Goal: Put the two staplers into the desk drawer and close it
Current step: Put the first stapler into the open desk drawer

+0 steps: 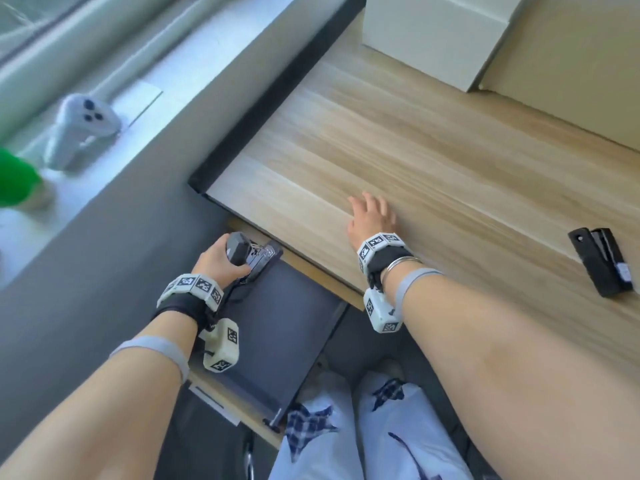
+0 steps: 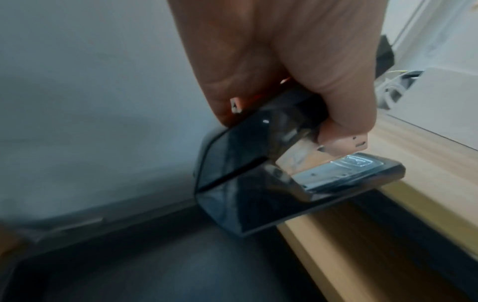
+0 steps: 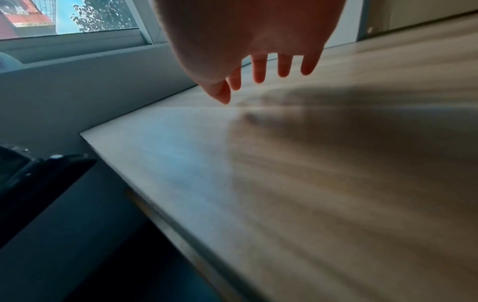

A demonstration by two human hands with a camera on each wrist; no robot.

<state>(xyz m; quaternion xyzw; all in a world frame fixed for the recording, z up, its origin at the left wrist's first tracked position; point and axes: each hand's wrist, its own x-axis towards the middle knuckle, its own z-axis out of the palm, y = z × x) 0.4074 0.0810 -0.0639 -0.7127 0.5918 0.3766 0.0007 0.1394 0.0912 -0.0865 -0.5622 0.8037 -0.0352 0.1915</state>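
First stapler (image 1: 247, 259): black, metal base plate showing, gripped in the left hand (image 1: 216, 263). Fingers (image 2: 344, 114) and thumb wrap the top arm; in the left wrist view the stapler (image 2: 271, 173) hangs tilted below the palm, its shiny plate facing the desk edge. It is held over the far end of the open drawer (image 1: 284, 327), just below the lip of the desk; whether it touches the drawer floor cannot be told.

Drawer: pulled out toward the person, dark grey inside. It runs back from under the left hand, beneath that wrist and forearm.

Second stapler (image 1: 602, 265): black, lying flat on the desk (image 1: 433, 161), well apart from the right hand (image 1: 372, 216), out on that hand's right side near the frame edge. Not held.

Right hand: empty, fingers (image 3: 260, 69) straight and slightly spread, palm down over the wooden desk top close to its front edge. The right wrist view shows the fingertips above the surface with a shadow beneath; contact cannot be told.

Beyond the right hand, at the far side of the desk, stands a white box (image 1: 436, 36). Beyond the left hand, on the window sill (image 1: 145, 140), lie a white controller (image 1: 81, 128) and a blurred green object (image 1: 15, 180).
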